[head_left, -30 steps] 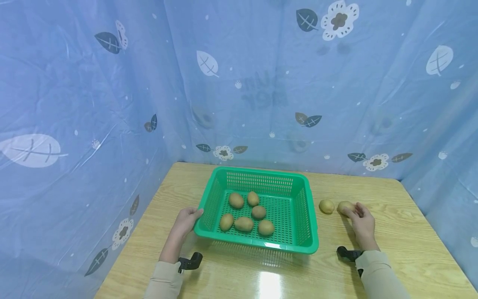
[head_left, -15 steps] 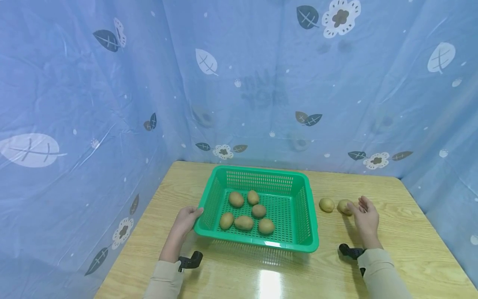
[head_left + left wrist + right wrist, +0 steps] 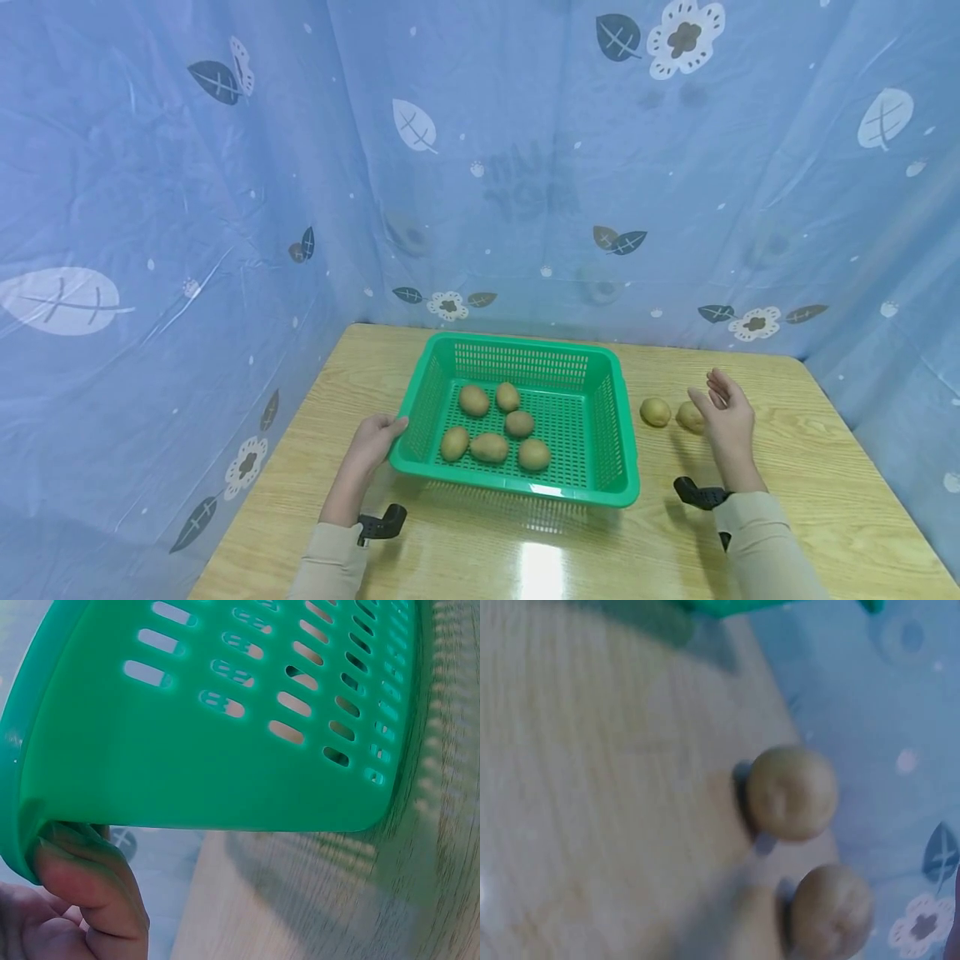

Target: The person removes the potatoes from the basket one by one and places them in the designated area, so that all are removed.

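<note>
Green basket point(image 3: 517, 485), on desk point(image 3: 630, 558); six potatoes point(image 3: 490, 448) inside. Two loose potatoes point(image 3: 656, 412), at its 3 o'clock. Left grip point(image 3: 372, 442): closed on the basket at 9 o'clock. Right grip point(image 3: 727, 421): loosely spread, empty, near the farther loose potato. Advised: basket held steady, potato pinched across its middle. Brands: none seen; curtain lettering point(image 3: 528, 179) faint, unreadable.

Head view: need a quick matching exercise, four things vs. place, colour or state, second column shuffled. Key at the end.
Things:
1. Basket
2. Left hand
3. Right hand
4. Six potatoes

Place, colour or state:
A. Holds nothing
B. Lie inside the green container
C. Green, with slotted walls
D. Grips a rim

Pairs: 1-C, 2-D, 3-A, 4-B
</note>
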A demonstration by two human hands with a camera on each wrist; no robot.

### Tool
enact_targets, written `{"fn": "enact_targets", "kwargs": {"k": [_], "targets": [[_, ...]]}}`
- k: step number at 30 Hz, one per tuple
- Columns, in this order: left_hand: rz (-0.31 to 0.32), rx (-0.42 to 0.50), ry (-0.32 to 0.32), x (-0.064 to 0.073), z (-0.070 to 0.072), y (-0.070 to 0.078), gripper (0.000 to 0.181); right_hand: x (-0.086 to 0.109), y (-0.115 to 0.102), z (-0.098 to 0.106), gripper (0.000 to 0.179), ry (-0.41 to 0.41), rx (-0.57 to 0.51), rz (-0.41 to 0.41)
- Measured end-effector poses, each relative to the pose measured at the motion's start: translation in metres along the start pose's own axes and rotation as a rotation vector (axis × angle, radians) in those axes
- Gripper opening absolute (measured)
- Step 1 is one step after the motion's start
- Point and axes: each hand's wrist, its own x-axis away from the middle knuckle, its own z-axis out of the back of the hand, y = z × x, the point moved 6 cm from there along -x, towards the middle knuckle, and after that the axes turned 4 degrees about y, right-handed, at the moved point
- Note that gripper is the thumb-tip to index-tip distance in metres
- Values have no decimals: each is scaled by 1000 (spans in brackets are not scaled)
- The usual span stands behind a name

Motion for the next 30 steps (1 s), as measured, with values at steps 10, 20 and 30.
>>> {"fn": "enact_targets", "kwargs": {"k": [10,20,30], "targets": [[-6,-18,5,-2,1,-1,37,4,-45,-12,60,-3,-94,121],[-1,-21,5,-1,0,-2,36,14,-71,-25,58,-60,-112,219],[-5,-23,10,-2,0,-3,36,18,-90,-30,55,-92,-123,271]]}}
